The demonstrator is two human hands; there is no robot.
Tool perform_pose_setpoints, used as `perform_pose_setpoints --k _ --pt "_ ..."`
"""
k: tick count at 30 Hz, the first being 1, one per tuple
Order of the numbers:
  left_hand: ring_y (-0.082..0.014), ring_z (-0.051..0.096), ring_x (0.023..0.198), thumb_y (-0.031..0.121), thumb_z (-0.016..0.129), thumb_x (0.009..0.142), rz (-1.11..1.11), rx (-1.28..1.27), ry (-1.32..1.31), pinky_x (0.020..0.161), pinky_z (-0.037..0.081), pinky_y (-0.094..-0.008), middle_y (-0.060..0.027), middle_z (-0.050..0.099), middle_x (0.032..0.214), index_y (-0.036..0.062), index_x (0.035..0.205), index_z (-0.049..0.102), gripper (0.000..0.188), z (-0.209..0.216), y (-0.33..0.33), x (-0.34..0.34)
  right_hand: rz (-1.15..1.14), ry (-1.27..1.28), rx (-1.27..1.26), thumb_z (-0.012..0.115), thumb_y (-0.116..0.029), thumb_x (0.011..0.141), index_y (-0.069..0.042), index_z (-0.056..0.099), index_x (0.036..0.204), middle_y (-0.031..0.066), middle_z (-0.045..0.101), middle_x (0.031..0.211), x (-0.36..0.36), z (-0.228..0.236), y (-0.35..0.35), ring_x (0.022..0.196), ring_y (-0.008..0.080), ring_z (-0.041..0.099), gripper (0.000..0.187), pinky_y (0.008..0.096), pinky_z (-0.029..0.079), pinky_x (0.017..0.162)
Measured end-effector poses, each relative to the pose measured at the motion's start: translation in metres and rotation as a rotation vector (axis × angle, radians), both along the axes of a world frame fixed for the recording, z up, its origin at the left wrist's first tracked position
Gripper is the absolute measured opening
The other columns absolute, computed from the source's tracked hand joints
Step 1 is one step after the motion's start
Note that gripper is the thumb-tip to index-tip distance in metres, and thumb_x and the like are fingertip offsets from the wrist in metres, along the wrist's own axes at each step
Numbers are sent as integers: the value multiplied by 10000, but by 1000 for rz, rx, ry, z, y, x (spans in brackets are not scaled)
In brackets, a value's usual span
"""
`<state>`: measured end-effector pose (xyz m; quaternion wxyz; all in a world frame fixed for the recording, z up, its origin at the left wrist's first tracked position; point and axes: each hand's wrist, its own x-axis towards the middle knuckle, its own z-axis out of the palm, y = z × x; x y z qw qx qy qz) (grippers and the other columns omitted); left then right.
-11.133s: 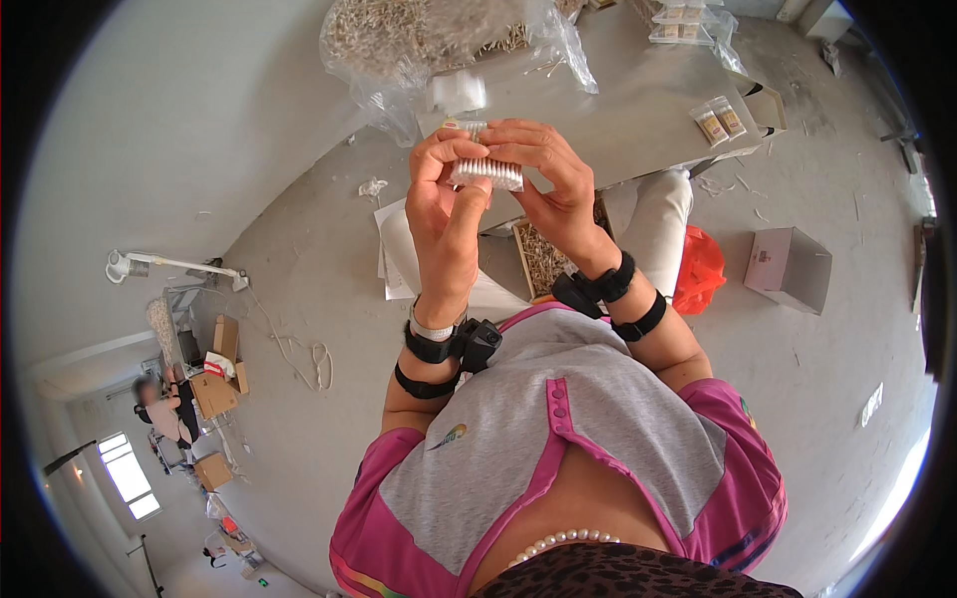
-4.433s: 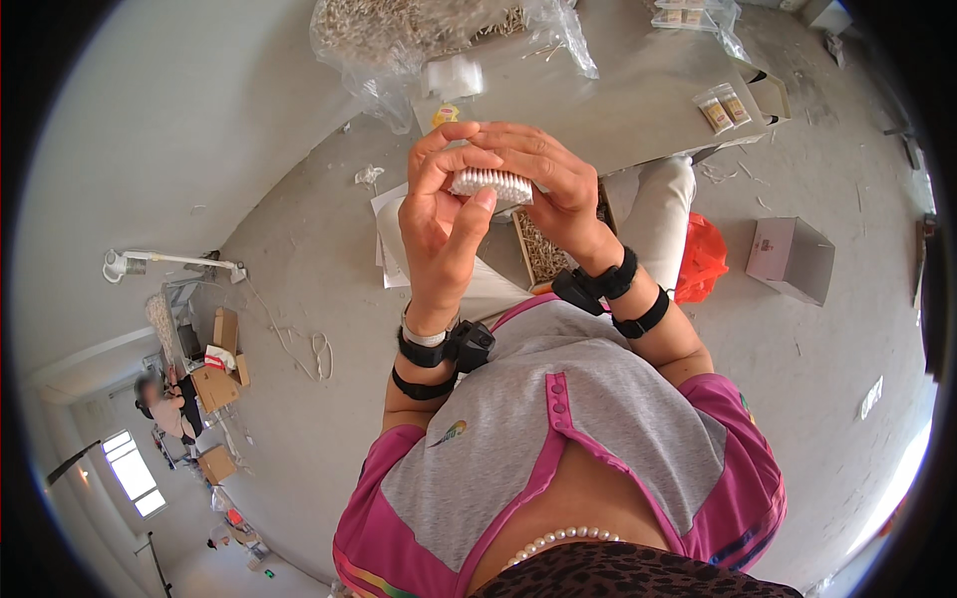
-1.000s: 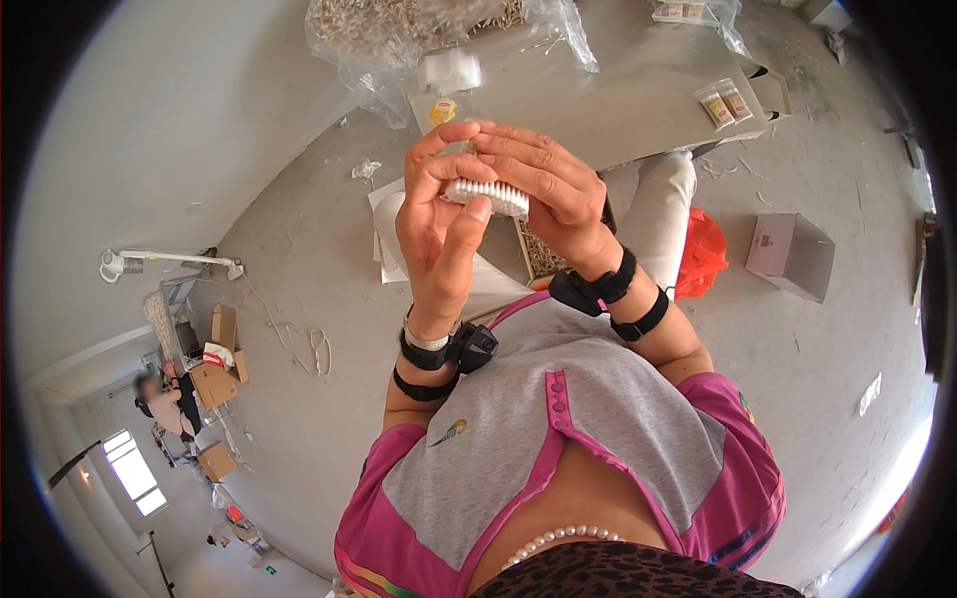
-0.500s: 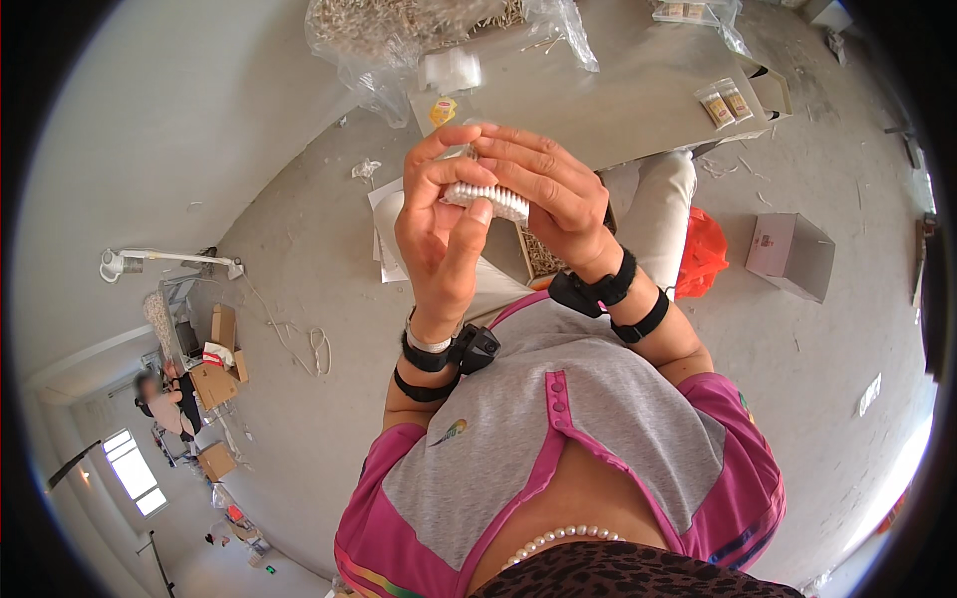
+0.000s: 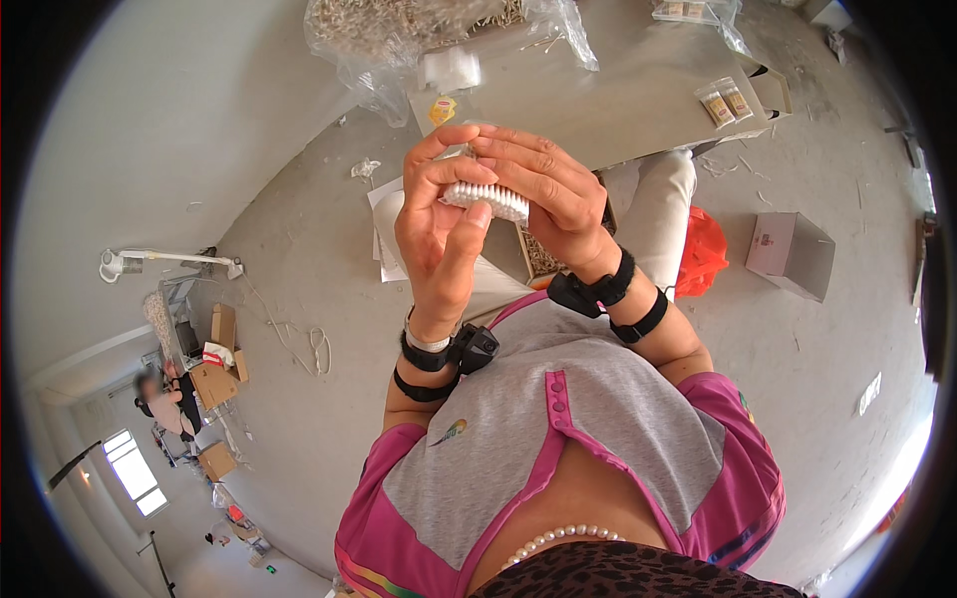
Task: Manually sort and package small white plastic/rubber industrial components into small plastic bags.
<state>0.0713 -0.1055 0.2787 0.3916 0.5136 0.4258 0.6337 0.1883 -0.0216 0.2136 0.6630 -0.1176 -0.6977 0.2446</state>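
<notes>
Above my lap, both hands hold one clear-wrapped pack of cotton swabs point(image 5: 498, 202), its white tips showing in rows toward me. My left hand point(image 5: 436, 234) is closed round the left side, thumb pressed under the tips and fingers bent over the top. My right hand point(image 5: 560, 204) lies over the right side with its fingers together and their ends reaching the pack's far end. Fingers hide most of the wrapper. Just beyond the hands, a small yellow packet point(image 5: 442, 110) lies at the table's edge, near a stack of clear plastic sleeves point(image 5: 451, 70).
A large clear bag of loose sticks point(image 5: 399, 35) lies on the table point(image 5: 598, 100), with two finished-looking packs point(image 5: 723, 104) at its right. Below my hands is a box of sticks point(image 5: 545, 261). A red bag point(image 5: 704, 252) and open carton point(image 5: 793, 256) stand right; a person point(image 5: 169, 406) sits far left.
Almost nothing differs. Both hands keep their grip on the pack, with only a tiny shift of the fingers.
</notes>
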Motion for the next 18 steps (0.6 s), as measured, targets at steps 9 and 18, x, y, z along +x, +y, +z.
perform_pose_setpoints --k 9,18 --pt "-194 506 1241 68 574 890 5 4 4 1032 448 -364 -132 430 1439 -25 1074 608 209 -1 0 0 -29 -21 14 739 76 728 -39 727 1158 122 727 1202 1 2 -1 1155 331 689 445 390 605 919" --pt "-181 522 1210 34 540 869 38 -16 -22 1003 462 -345 -129 449 1434 -31 1065 608 218 0 -2 3 -39 -28 2 725 79 736 -31 725 1162 122 729 1195 -1 1 -4 1154 330 689 440 393 602 923"
